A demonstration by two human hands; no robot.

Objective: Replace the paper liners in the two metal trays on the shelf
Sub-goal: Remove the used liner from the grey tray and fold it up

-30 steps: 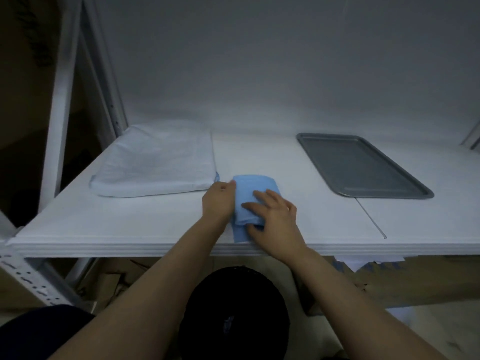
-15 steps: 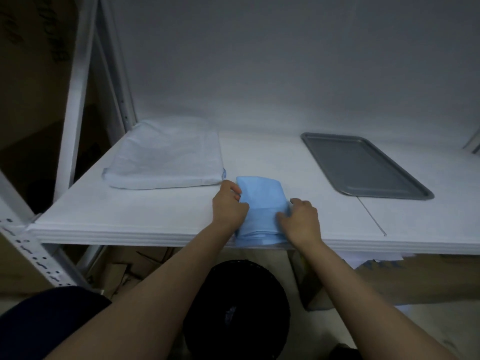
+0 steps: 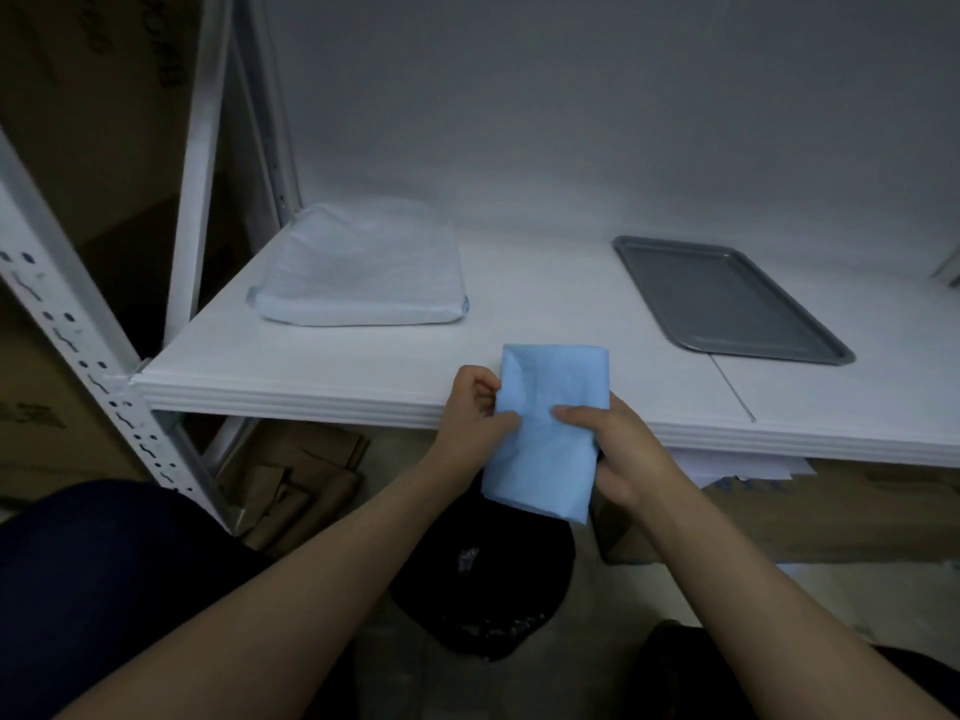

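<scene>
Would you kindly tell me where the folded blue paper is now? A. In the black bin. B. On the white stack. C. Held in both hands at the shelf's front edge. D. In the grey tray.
C: the left hand and right hand both grip the blue paper, which hangs past the shelf edge.

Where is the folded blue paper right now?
Head view, centre: the folded blue paper is held by the left hand and right hand across the shelf front edge, above the black bin, with the bare metal tray further right.
</scene>
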